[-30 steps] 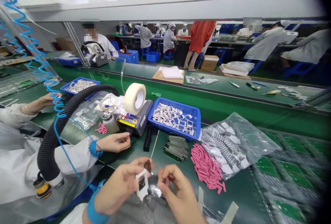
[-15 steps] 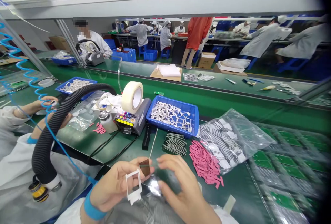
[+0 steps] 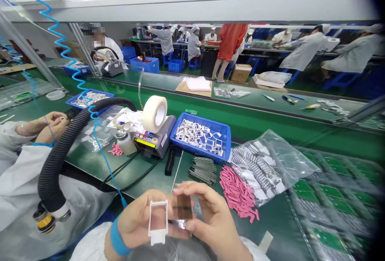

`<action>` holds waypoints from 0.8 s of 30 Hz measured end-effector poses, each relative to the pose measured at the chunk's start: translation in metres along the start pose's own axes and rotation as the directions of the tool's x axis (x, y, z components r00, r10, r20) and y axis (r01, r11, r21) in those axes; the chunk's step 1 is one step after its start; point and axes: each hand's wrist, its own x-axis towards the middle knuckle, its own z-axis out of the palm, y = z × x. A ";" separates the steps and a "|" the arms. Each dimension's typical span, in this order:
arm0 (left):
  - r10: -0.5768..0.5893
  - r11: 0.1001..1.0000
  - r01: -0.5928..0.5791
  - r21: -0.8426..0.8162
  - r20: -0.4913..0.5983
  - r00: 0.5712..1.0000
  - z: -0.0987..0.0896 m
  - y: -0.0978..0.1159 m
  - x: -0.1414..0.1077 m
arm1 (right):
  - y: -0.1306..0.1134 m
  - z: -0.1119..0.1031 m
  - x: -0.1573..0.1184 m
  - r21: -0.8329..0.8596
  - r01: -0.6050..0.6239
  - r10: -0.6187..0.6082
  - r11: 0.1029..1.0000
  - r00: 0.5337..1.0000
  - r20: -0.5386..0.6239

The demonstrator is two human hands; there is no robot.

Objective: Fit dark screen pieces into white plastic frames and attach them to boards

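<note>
Fingers of the left hand [image 3: 135, 219] are pinching a white frame [image 3: 158, 237] over the bench's [image 3: 282, 221] near edge; the right hand [image 3: 216, 221] is cupping a dark panel [image 3: 184, 206], grip unclear, near pink strips [image 3: 238, 192].

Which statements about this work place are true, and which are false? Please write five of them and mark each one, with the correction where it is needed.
1. The wearer's left hand holds a white frame. True.
2. The wearer's right wrist bears a blue band. False: the blue band is on the left one.
3. The right hand is near a dark pane. True.
4. The big heap of pink strips lies inside the near tray. False: the pink strips lie on the table; the near tray holds white parts.
5. The tape roll sits on the dispenser. True.
</note>
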 end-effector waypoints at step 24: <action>0.199 0.877 -0.220 0.427 0.092 0.976 0.009 -0.005 0.003 | -0.025 -0.006 -0.001 -0.493 0.186 -0.265 0.850 0.960 -0.095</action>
